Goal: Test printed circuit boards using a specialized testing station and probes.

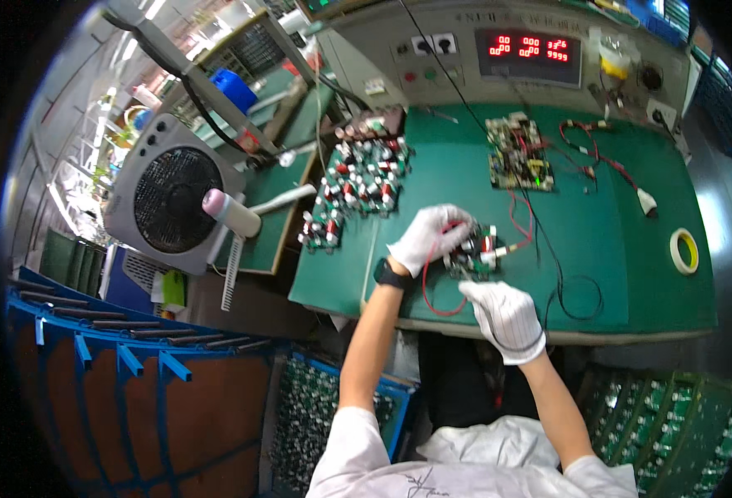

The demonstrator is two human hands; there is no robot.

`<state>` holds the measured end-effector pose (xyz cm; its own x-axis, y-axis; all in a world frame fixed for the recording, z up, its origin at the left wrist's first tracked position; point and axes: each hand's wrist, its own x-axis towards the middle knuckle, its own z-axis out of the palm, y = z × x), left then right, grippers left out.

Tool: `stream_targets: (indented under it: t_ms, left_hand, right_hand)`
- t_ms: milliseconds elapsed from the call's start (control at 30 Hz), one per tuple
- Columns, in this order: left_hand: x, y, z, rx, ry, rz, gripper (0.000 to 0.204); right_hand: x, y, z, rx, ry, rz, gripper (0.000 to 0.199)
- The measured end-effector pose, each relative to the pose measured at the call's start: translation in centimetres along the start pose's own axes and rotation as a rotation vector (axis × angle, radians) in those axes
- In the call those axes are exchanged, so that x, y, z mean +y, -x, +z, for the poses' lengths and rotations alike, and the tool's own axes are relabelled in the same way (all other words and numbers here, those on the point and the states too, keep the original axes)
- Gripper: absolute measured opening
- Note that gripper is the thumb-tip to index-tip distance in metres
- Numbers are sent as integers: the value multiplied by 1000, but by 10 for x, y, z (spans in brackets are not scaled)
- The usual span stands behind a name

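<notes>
Both gloved hands are on a small circuit board (471, 253) sitting near the front edge of the green tabletop (631, 249). Left hand (426, 238) is draped over the board's left side, fingers curled down onto it. Right hand (505, 317) comes in from below, fingers touching the board's front edge; can't tell if it's really gripping. Red wires (432, 290) loop off the board. A pile of similar boards (357, 187) sits further back left, another board (519, 152) behind, and a tape roll (684, 250) well off right.

white gloves (507, 319), black wristband, perhaps a watch (389, 275)
</notes>
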<state>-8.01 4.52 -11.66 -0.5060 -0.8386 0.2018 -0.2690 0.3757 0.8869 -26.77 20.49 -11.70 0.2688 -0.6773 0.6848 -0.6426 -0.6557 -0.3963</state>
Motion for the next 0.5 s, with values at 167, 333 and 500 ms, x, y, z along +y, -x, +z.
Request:
stream_targets:
  t_ms: [167,333,500]
  left_hand:
    - [21,-4,-2,-36,-224,96,21]
    - [23,-6,-5,-48,-221,65,22]
    - [17,-9,-4,-35,-211,83,22]
  right_hand:
    - [-3,0,-9,33,-18,21,30]
    - [-2,-4,-9,54,-45,27,29]
    - [0,-3,-8,50,-28,26,28]
